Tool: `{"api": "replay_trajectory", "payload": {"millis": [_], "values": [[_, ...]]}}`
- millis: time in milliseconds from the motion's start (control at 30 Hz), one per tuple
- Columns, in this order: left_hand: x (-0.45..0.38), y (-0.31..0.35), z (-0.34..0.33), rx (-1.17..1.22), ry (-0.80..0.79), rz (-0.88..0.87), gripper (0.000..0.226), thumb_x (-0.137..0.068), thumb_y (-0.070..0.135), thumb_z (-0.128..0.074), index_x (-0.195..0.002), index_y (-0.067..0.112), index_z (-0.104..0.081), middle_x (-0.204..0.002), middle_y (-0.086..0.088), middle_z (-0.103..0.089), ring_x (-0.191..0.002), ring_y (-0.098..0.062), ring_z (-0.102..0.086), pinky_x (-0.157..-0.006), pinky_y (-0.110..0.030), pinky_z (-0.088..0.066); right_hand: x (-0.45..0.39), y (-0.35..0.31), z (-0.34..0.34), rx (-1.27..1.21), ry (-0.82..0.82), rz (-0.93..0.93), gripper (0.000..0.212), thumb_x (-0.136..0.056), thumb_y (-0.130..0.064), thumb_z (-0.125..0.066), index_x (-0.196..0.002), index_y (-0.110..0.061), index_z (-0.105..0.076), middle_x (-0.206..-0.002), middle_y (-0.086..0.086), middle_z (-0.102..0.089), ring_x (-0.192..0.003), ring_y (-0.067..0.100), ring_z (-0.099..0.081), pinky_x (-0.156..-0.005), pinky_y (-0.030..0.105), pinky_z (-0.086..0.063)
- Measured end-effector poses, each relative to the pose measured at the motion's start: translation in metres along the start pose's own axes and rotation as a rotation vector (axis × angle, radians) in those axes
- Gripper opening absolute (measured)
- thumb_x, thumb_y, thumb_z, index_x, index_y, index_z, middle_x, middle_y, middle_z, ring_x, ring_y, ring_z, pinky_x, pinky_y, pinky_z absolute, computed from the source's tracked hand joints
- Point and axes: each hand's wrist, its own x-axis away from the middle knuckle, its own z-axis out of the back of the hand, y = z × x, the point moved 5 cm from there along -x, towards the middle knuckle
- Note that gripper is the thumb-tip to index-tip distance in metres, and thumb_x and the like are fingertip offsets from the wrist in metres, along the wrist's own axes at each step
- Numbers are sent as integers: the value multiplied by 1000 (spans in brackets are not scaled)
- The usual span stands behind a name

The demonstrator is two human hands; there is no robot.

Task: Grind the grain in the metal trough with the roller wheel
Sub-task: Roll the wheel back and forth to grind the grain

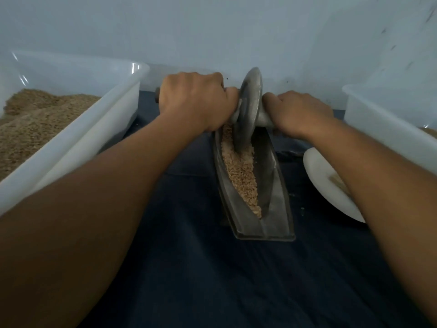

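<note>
A long boat-shaped metal trough (279,209) lies on a dark cloth, pointing away from me. Tan grain (241,171) fills its groove. A grey metal roller wheel (248,110) stands upright in the far end of the trough, its lower edge down in the grain. My left hand (196,100) grips the axle handle on the wheel's left side; the handle's end pokes out past my knuckles. My right hand (300,112) grips the handle on the right side. Both forearms reach forward from the bottom corners.
A large white plastic tub (99,124) holding brown ground grain stands at the left. Another white tub (387,129) stands at the right, with a white round lid or plate (321,183) lying beside it under my right forearm. A pale wall rises close behind.
</note>
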Motion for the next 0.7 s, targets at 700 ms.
{"api": "replay_trajectory", "payload": {"millis": [700], "values": [[11, -4, -4, 46, 34, 142, 49, -94, 49, -20, -83, 19, -58, -66, -5, -50, -57, -25, -44, -60, -35, -42, -25, -7, 8, 76, 82, 75, 58, -80, -59, -15, -71, -20, -56, -71, 6, -58, -66, 23, -51, -55, 32, -26]]}}
